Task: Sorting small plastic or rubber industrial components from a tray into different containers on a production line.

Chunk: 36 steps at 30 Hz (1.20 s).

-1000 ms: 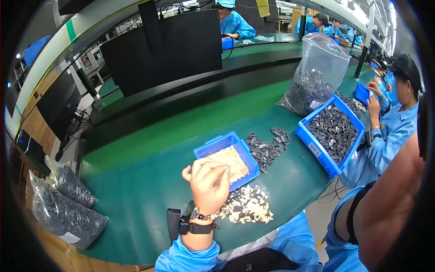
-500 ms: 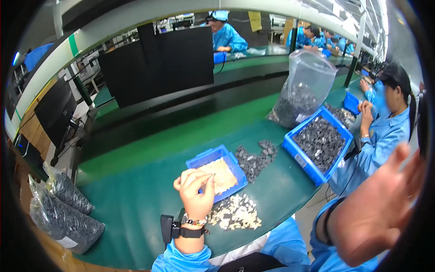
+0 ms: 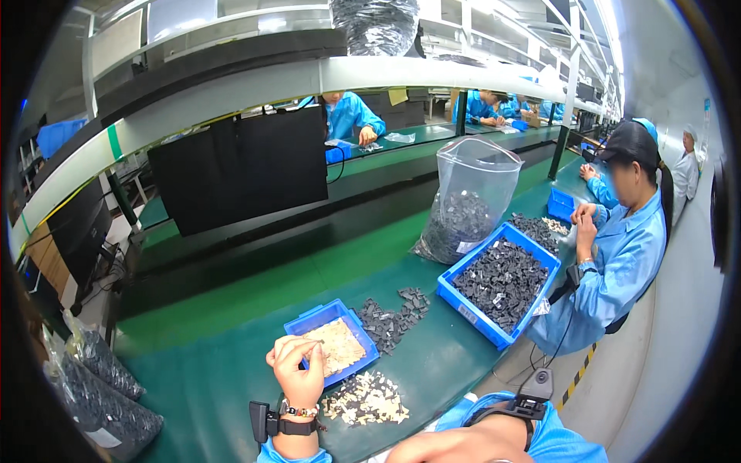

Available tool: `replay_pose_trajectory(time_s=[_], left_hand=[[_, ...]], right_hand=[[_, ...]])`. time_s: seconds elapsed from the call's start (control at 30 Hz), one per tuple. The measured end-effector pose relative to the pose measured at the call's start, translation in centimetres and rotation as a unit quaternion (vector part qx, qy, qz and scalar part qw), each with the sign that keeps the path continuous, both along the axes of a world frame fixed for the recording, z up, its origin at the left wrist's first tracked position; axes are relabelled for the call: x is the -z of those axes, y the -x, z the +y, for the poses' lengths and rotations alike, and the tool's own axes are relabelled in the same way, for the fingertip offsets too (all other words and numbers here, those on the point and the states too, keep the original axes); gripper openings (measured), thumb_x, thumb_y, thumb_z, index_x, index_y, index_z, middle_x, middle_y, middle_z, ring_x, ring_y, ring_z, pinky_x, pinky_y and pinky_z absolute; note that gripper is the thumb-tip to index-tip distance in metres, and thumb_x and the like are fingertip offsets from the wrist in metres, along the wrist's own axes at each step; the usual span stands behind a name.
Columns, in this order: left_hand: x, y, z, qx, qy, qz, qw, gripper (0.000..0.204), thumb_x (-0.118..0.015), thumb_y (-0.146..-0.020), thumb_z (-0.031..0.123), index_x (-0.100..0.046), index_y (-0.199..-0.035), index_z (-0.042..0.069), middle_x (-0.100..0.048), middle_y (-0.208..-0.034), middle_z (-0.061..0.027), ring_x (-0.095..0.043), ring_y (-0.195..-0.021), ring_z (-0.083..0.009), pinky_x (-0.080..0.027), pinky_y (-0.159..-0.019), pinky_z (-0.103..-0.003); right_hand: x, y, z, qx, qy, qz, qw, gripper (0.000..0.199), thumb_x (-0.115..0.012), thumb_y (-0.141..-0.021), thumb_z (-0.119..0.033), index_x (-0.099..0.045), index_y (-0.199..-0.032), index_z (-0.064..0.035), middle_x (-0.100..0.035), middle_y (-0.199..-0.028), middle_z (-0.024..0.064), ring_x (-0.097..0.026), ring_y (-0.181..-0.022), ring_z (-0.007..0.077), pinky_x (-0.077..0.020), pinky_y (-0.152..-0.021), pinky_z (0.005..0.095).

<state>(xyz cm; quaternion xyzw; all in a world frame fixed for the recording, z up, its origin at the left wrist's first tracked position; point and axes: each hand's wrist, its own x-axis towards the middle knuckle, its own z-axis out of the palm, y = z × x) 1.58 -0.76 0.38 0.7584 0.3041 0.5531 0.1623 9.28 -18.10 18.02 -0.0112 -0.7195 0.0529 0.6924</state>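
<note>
Pale pieces [image 3: 342, 350] lie in the small blue tray [image 3: 312, 317], near left. Our left hand [image 3: 299, 376] pinches thumb to finger above them, contents unclear; a light pinch suits. Our blurred right hand's [image 3: 432, 449] grip we cannot tell.

- Bare right hand [image 3: 432, 447], green table [image 3: 201, 386]'s near edge: cut off below.
- Tiny dark piece [image 3: 321, 342] in bare left hand [image 3: 299, 378]: too small to identify.
- Blue plastic tray [image 3: 356, 370]: partly hidden behind that hand.

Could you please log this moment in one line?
left hand: curled at blue rectangular plastic bin; bin: small tan pieces; right hand: partly out of frame
</note>
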Motion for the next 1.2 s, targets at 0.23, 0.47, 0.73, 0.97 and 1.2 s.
replay_pose_trajectory(time_s=[0.23, 0.47, 0.73, 0.97, 1.2], left_hand=[[0.2, -0.5, 0.7, 0.017, 0.017, -0.019, 1.0, 0.005, -0.072, -0.073, 0.007, -0.07, -0.075, 0.01, -0.068, -0.079, -0.0008, -0.062, -0.09, -0.02, -0.032, -0.089, -0.036], [1.0, -0.5, 1.0, 0.067, 0.089, -0.093, 0.989, 0.005, -0.073, -0.074, 0.005, -0.071, -0.078, 0.006, -0.07, -0.081, -0.0055, -0.063, -0.09, -0.0218, -0.044, -0.081, -0.034], [0.9, -0.1, 0.5, 0.118, 0.198, -0.168, 0.959, 0.003, -0.07, -0.08, 0.0, -0.071, -0.083, 0.0, -0.07, -0.087, -0.0079, -0.06, -0.095, -0.0225, -0.046, -0.088, -0.035], [0.3, 0.0, 0.2, 0.124, 0.198, -0.08, 0.969, 0.003, -0.069, -0.078, 0.001, -0.069, -0.08, 0.003, -0.07, -0.086, -0.005, -0.059, -0.098, -0.0212, -0.043, -0.092, -0.036], [-0.3, 0.2, -0.1, 0.065, 0.144, 0.053, 0.986, 0.001, -0.07, -0.078, 0.012, -0.07, -0.079, 0.012, -0.07, -0.085, 0.0041, -0.056, -0.102, -0.0181, -0.028, -0.096, -0.037]], right_hand=[[1.4, -4.2, 1.1, 0.135, 0.051, -0.156, 0.977, 0.02, -0.068, -0.086, -0.015, -0.068, -0.102, -0.0034, -0.061, -0.111, 0.0125, -0.063, -0.086, 0.0255, -0.0449, -0.067, 0.0372], [9.1, -7.3, 9.9, 0.353, 0.326, -0.179, 0.859, 0.028, -0.061, -0.079, 0.006, -0.064, -0.106, 0.001, -0.062, -0.103, 0.0169, -0.062, -0.091, 0.031, -0.052, -0.076, 0.0349], [14.0, -7.4, 14.0, 0.265, 0.398, -0.122, 0.87, 0.012, -0.067, -0.077, 0.004, -0.069, -0.088, 0.0007, -0.07, -0.083, 0.0134, -0.068, -0.077, 0.026, -0.0537, -0.071, 0.0323], [14.4, -8.0, 13.3, 0.238, 0.415, -0.124, 0.869, 0.013, -0.067, -0.076, 0.006, -0.068, -0.087, -0.0002, -0.069, -0.085, 0.013, -0.068, -0.078, 0.0245, -0.0535, -0.071, 0.031], [15.3, -7.8, 12.9, 0.229, 0.407, -0.097, 0.879, 0.014, -0.064, -0.079, 0.007, -0.066, -0.091, 0.001, -0.067, -0.086, 0.013, -0.067, -0.078, 0.027, -0.0535, -0.07, 0.0328]])
